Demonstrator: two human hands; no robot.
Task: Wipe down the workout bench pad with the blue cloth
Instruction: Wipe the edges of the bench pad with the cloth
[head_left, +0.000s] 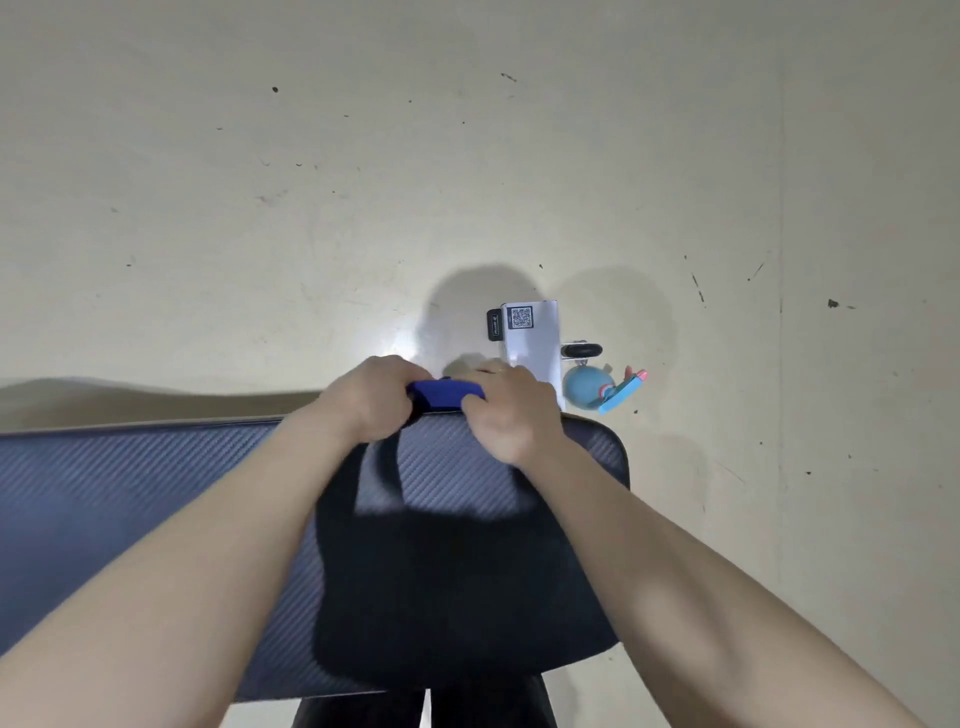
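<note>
The workout bench pad (156, 499) is dark with a woven carbon pattern and runs from the left edge to a rounded end at centre right. The blue cloth (445, 393) is bunched at the pad's far edge. My left hand (371, 400) grips the cloth's left end and my right hand (511, 413) grips its right end, both with fingers curled. Only a short strip of the cloth shows between the two hands. Shadow from my arms darkens the pad's near half.
A white box (535, 343) with a QR code stands on the pale floor just beyond the pad. A light blue ball-shaped item (584, 389) with a blue and pink piece lies right of it. The bench's dark legs (431, 709) show at the bottom.
</note>
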